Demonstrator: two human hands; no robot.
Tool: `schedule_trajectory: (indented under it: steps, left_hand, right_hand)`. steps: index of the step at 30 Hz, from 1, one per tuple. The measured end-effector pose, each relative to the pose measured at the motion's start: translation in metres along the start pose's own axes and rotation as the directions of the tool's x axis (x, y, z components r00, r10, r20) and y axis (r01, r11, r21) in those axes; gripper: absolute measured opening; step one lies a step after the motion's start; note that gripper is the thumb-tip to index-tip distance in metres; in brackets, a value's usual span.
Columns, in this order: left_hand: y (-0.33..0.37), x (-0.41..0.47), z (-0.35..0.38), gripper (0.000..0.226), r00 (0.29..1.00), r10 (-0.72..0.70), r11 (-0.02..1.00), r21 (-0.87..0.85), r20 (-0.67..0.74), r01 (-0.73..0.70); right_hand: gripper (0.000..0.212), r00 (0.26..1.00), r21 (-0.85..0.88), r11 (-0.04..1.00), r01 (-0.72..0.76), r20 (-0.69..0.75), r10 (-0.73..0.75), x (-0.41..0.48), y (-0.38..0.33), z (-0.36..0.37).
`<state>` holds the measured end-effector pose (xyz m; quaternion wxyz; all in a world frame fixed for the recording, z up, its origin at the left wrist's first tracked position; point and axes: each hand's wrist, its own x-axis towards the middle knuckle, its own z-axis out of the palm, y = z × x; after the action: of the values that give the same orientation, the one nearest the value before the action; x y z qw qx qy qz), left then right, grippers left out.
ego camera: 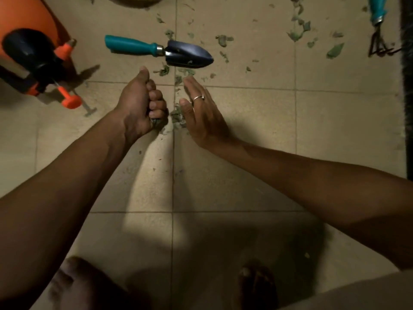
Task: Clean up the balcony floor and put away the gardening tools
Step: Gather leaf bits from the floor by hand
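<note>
Head camera looks down: left hand (143,108) has fingers curled round leaf bits (156,122), right hand (201,118) is flat, fingers straight and together, beside a leaf pile (177,116) on the floor (245,121) near the trowel (158,49).

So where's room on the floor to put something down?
Bare tiles lie near the feet and right of the right hand. Leaf scraps crowd around the trowel and beside the left hand.

A home balcony floor used for gardening
Beige floor tiles (335,121) are strewn with torn green leaf scraps (224,39); a teal-handled trowel (156,49), a hand rake (378,23) and an orange pressure sprayer (33,52) sit on them, and bare feet (85,285) stand at the near edge
</note>
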<state>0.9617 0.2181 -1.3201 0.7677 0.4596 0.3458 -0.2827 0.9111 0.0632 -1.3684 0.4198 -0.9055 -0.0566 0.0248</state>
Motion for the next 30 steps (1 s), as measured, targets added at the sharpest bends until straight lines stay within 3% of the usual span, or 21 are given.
schedule_trajectory:
  steps: [7,10,12,13,14,15,17,18,19,20,22,27,30]
  left_hand:
    - [0.009,-0.012,-0.062,0.055,0.999,0.006,0.997,-0.079,-0.05,-0.01]
    - [0.016,-0.019,-0.08,0.053,0.996,0.025,0.994,-0.109,-0.083,-0.034]
    - [0.018,-0.023,-0.089,0.053,0.995,0.033,0.992,-0.121,-0.098,-0.044]
    - [0.019,-0.025,-0.093,0.054,0.994,0.032,0.991,-0.123,-0.103,-0.044]
    - [0.02,-0.027,-0.096,0.054,0.994,0.028,0.992,-0.121,-0.105,-0.041]
    - [0.02,-0.027,-0.099,0.054,0.994,0.025,0.992,-0.116,-0.107,-0.038]
    - [0.02,-0.027,-0.103,0.054,0.994,0.021,0.994,-0.108,-0.109,-0.033]
    - [0.02,-0.027,-0.103,0.053,0.994,0.021,0.994,-0.105,-0.108,-0.032]
    - [0.02,-0.027,-0.103,0.053,0.994,0.022,0.994,-0.1,-0.106,-0.033]
    - [0.02,-0.026,-0.103,0.053,0.994,0.024,0.995,-0.096,-0.104,-0.034]
    - [0.02,-0.027,-0.1,0.053,0.994,0.026,0.995,-0.097,-0.105,-0.036]
    - [0.019,-0.031,-0.104,0.05,0.987,0.052,0.987,-0.146,-0.151,-0.075]
    - [0.021,-0.035,-0.11,0.05,0.986,0.038,0.984,-0.167,-0.165,-0.065]
  right_hand:
    - [0.051,0.958,0.225,0.969,0.104,0.239,-0.158,0.014,-0.035,0.031]
    - [0.05,0.977,0.338,0.934,0.119,0.129,-0.172,0.018,-0.038,0.026]
    - [0.05,0.965,0.241,0.941,0.236,0.058,-0.257,0.009,-0.028,0.017]
    - [0.048,0.923,0.128,0.925,0.357,0.106,-0.371,-0.001,-0.023,0.014]
    - [0.044,0.836,0.04,0.862,0.505,0.225,-0.501,-0.015,-0.019,0.014]
    - [0.041,0.704,0.024,0.765,0.643,0.376,-0.603,-0.031,-0.017,0.017]
    - [0.042,0.429,0.12,0.609,0.784,0.605,-0.671,-0.055,-0.016,0.028]
    - [0.045,0.337,0.138,0.55,0.824,0.661,-0.671,-0.06,-0.018,0.038]
    - [0.048,0.295,0.114,0.502,0.858,0.69,-0.661,-0.061,-0.021,0.048]
    - [0.05,0.297,0.064,0.474,0.878,0.704,-0.645,-0.058,-0.026,0.056]
    - [0.055,0.37,-0.055,0.474,0.879,0.706,-0.604,-0.042,-0.037,0.064]
    - [0.062,0.665,-0.323,0.62,0.715,0.589,-0.46,0.011,-0.047,0.062]
    - [0.065,0.798,-0.45,0.686,0.571,0.499,-0.337,0.021,-0.043,0.061]
